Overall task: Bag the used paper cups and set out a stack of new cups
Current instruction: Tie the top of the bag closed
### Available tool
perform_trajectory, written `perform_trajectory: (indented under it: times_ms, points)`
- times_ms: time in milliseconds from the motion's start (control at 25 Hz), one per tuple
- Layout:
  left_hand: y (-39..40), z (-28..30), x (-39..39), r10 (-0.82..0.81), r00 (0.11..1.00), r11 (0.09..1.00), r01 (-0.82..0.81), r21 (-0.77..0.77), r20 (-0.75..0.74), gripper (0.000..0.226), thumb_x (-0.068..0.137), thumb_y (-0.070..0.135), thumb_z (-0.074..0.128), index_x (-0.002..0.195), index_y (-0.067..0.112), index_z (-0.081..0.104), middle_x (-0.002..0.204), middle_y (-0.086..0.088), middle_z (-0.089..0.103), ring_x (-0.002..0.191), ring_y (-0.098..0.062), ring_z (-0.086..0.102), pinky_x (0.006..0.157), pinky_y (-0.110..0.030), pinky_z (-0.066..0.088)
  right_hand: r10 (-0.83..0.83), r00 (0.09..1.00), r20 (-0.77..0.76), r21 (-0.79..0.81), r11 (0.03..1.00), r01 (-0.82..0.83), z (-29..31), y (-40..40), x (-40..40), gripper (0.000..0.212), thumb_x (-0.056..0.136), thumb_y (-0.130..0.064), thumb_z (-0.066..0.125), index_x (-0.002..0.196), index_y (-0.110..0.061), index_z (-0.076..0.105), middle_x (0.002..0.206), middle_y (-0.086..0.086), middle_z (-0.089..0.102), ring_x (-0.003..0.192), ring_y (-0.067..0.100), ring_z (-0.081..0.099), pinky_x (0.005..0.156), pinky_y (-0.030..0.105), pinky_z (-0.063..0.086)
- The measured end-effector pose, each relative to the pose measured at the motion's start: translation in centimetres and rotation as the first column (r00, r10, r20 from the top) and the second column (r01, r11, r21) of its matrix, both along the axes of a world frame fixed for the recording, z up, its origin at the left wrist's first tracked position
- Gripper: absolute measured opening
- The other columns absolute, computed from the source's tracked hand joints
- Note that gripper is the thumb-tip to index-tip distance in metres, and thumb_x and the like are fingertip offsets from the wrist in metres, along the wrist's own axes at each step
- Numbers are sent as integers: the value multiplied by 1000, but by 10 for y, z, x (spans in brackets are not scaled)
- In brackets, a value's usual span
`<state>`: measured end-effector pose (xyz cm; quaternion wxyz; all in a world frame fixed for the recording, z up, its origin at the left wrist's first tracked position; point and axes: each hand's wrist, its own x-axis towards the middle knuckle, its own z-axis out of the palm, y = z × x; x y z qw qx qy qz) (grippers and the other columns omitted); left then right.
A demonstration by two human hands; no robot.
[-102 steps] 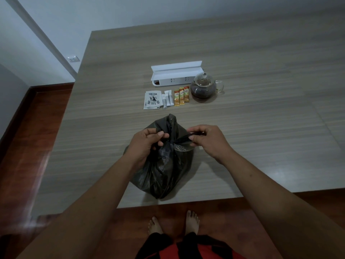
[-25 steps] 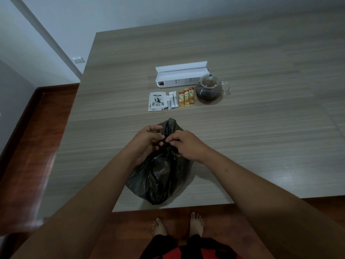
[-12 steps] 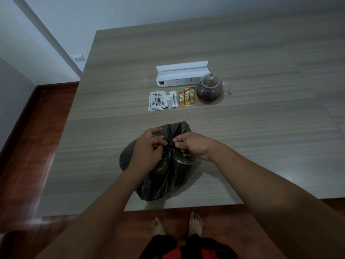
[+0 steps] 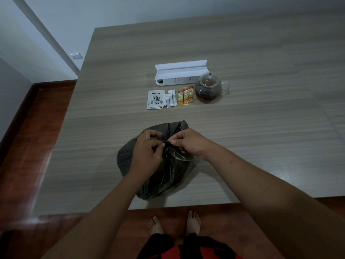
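A bulging black plastic bag [image 4: 168, 176] sits near the front edge of the wooden table [image 4: 261, 139]. Its neck is gathered into a twist at the top. My left hand [image 4: 147, 150] and my right hand [image 4: 190, 143] meet over that twist, and the fingers of both pinch the gathered plastic. A loose flap of the bag stands up behind my hands. What the bag holds is hidden, and no cups are in view.
Farther back on the table stand a white power-strip box [image 4: 180, 75], a glass teapot [image 4: 210, 87] with dark tea, a tea packet [image 4: 156, 100], white sachets [image 4: 171, 99] and orange sachets [image 4: 185, 95]. The table's front edge is just under the bag, with my bare feet below.
Four seconds ago my hands pulled the bag's ends apart. They have since come together over the neck, and the bag has settled lower and wider on the table.
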<state>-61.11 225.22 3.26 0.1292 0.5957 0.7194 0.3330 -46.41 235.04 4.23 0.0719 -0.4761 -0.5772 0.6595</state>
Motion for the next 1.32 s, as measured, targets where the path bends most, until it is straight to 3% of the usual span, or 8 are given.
perform_trajectory:
  times_ms: [120,360,640,800,920,1040,1160,1320]
  points:
    - [-6,-2,-11,-50,999,999,50,11,2,4,83,6,74,83,6,78,97,1,65,92,0,54,82,-1,36,-21,997,71,143,990,11,-5,4,5,13,94,-10,62,100,-9,73,80,-6,64,71,4,56,60,21,45]
    - [-5,-9,-23,-67,993,998,64,-29,-96,6,82,9,74,79,6,78,88,2,66,84,-11,60,77,-5,35,-36,982,187,296,955,-21,-15,12,12,15,91,-8,63,89,-9,77,91,2,72,88,19,67,82,35,55]
    - [-3,-7,-22,-41,994,999,41,-9,-97,5,81,7,74,77,6,78,86,2,67,78,-5,57,69,-12,39,-70,982,178,208,978,32,-14,13,15,15,93,-7,61,86,-12,74,73,-3,63,69,9,56,59,22,43]
    - [4,0,-30,-89,995,989,84,-125,-37,5,84,16,75,85,13,79,89,3,70,84,-12,63,76,-26,47,-68,977,200,201,979,27,-12,8,18,15,95,-11,59,96,-7,74,78,-4,64,75,11,58,69,27,48]
    - [16,3,-47,-175,981,931,191,-312,79,28,82,26,78,110,23,76,103,3,69,97,-12,63,90,-29,48,-63,979,195,156,987,33,-6,-4,18,24,93,-31,63,96,-10,72,88,5,69,85,19,64,79,34,51]
    - [26,3,-49,-288,957,859,276,-431,41,37,81,31,79,117,26,73,106,0,63,100,-15,61,91,-33,48,103,938,331,231,955,-187,-2,-22,11,49,80,-54,70,88,-5,71,86,11,71,83,24,67,71,32,47]
    - [30,5,-42,-325,946,849,295,-439,8,32,79,31,81,109,24,76,99,0,58,95,-17,60,85,-36,50,133,862,488,343,880,-330,-3,-34,5,40,79,-43,74,59,-15,54,60,1,55,64,19,56,59,31,40]
    - [22,2,-40,-285,958,887,253,-387,-26,33,80,38,78,108,22,71,99,0,63,92,-17,61,81,-35,51,7,818,576,487,800,-350,3,-37,2,28,86,-28,63,62,-16,57,63,-1,54,69,23,55,66,29,40]
